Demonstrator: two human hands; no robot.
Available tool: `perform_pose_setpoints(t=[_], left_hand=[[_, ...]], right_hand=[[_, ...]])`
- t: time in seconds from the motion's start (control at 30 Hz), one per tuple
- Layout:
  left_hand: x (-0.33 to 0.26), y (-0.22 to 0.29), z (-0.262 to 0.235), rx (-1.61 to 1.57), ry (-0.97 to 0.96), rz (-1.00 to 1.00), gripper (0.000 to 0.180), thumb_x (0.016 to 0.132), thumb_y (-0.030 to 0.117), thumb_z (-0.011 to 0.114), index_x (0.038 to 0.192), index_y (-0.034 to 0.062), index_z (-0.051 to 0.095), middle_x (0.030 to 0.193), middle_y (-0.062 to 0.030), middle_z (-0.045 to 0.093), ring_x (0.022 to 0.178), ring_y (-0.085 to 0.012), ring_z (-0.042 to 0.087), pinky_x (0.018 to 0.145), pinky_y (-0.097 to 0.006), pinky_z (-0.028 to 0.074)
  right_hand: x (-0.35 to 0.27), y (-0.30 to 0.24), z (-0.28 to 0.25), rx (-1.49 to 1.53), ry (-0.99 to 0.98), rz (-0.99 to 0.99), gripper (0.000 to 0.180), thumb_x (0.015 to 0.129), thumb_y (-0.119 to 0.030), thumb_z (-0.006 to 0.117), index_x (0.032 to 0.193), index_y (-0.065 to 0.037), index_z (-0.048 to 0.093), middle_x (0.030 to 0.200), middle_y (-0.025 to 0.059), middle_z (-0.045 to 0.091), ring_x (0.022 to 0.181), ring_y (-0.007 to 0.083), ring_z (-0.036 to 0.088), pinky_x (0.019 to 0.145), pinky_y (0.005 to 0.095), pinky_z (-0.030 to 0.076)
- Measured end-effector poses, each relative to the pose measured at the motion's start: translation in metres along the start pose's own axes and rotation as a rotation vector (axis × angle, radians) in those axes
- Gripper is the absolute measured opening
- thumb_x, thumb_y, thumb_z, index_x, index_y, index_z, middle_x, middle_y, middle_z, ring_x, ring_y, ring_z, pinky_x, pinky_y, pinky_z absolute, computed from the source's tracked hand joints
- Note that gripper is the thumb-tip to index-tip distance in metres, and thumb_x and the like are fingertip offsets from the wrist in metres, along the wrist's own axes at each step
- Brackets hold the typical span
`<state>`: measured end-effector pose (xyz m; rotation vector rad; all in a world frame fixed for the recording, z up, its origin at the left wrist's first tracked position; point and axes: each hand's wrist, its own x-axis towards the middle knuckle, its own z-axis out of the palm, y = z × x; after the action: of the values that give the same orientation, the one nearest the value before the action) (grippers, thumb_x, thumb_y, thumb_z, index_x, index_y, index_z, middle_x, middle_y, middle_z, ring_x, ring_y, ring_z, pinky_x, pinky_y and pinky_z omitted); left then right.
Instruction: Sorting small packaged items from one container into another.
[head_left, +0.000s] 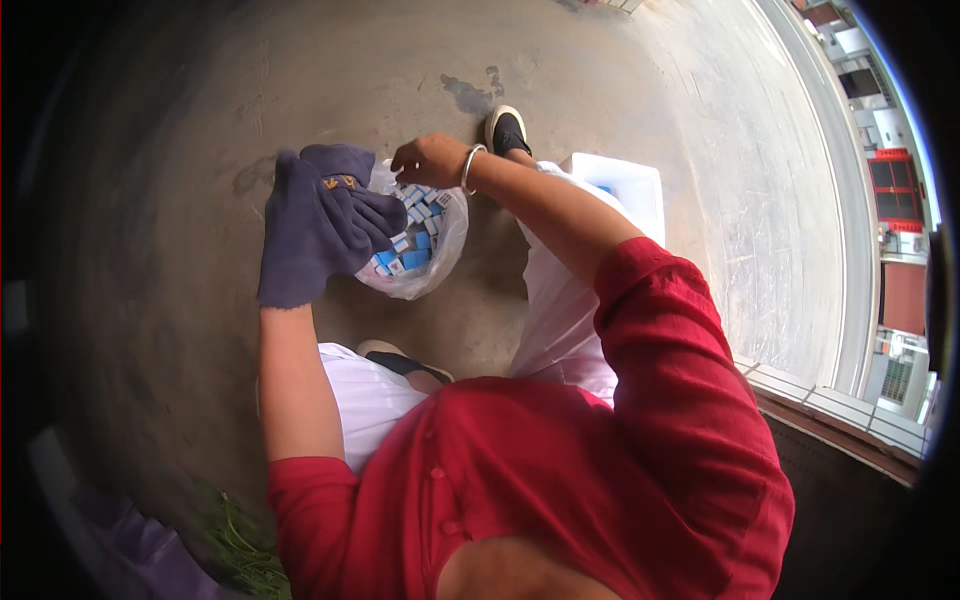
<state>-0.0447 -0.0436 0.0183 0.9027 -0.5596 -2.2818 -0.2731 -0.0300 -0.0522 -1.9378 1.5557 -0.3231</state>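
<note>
A dark grey-blue cloth point(325, 225) with a small yellow-orange mark covers my left hand and wrist, hiding its fingers. Below the cloth, my bare left forearm point(300, 370) shows. The cloth's folds overlap the left side of a clear plastic bag point(440, 255) standing open on the floor. Inside the bag lie several small blue and white boxes point(415, 260). Over the bag's far rim is my right hand point(435, 160), a silver bangle at its wrist. Its fingers are bent and drawn together; what they pinch, if anything, is too small to make out.
A white foam box point(630, 190) with something blue inside stands right of my right leg. My shoes point(507, 130) are on the concrete floor point(190, 220) on either side of the bag. Green leafy stems point(240, 550) and a purple bundle point(140, 540) lie at the lower left.
</note>
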Motion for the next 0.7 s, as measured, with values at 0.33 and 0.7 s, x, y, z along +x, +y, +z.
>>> perform_pose_setpoints(t=[0.33,0.7], left_hand=[[0.004,0.009,-0.018,-0.006,0.232,0.127,0.053,0.096,0.05,0.04,0.11,0.0014,0.055,0.102,-0.0111,0.059,0.083,-0.0242,0.059,0.073,-0.034,0.051],[0.011,0.002,-0.067,0.07,-0.117,-0.025,0.066,0.096,0.051,0.019,0.108,-0.0112,0.039,0.109,-0.0348,0.052,0.103,-0.0487,0.057,0.09,-0.043,0.05]], right_hand=[[-0.008,0.048,0.186,-0.067,-0.089,0.459,0.023,0.079,-0.021,0.06,0.1,-0.017,0.069,0.104,0.0105,0.067,0.098,0.0291,0.064,0.085,0.0383,0.05],[0.011,0.036,0.233,-0.337,-0.165,0.294,0.023,0.088,-0.016,0.049,0.107,-0.014,0.061,0.106,0.0102,0.059,0.1,0.0262,0.06,0.084,0.0409,0.044]])
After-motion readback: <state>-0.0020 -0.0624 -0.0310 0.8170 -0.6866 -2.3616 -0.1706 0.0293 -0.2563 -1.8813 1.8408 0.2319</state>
